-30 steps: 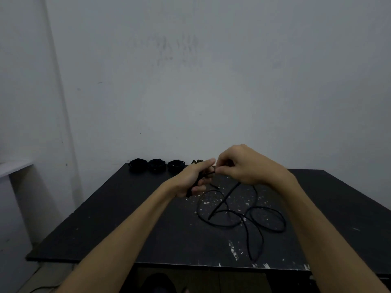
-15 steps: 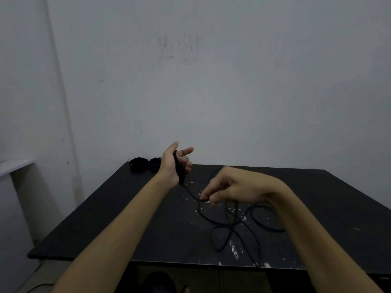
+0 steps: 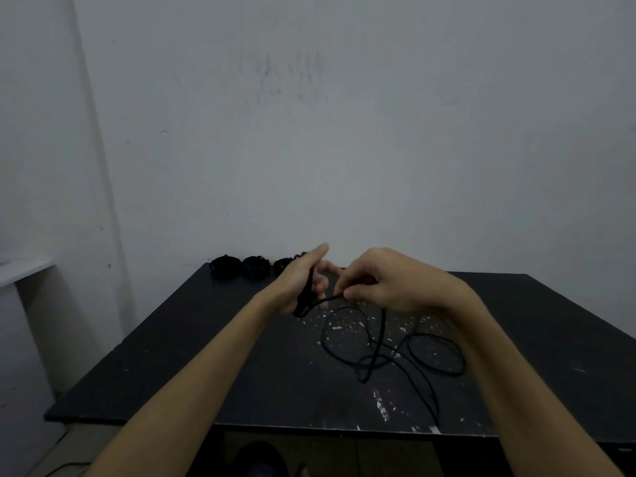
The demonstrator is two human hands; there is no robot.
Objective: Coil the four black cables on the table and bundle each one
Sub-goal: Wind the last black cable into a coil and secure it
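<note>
A loose black cable [image 3: 392,352] lies in tangled loops on the black table [image 3: 179,356], its tail running to the front edge. My left hand [image 3: 303,284] is raised above the table with cable turns wound across its palm, thumb up and fingers partly straight. My right hand [image 3: 382,280] pinches the cable strand just right of the left hand and holds it taut between the two. Three coiled black cable bundles [image 3: 254,266] sit in a row at the table's far left edge by the wall.
A grey wall [image 3: 344,132] stands right behind the table. A white ledge [image 3: 20,270] juts out at the far left. White paint flecks [image 3: 382,404] mark the table top near the cable.
My right hand rose from the table surface back up toward the left hand, bringing the strand with it. The loops on the table shifted slightly.
</note>
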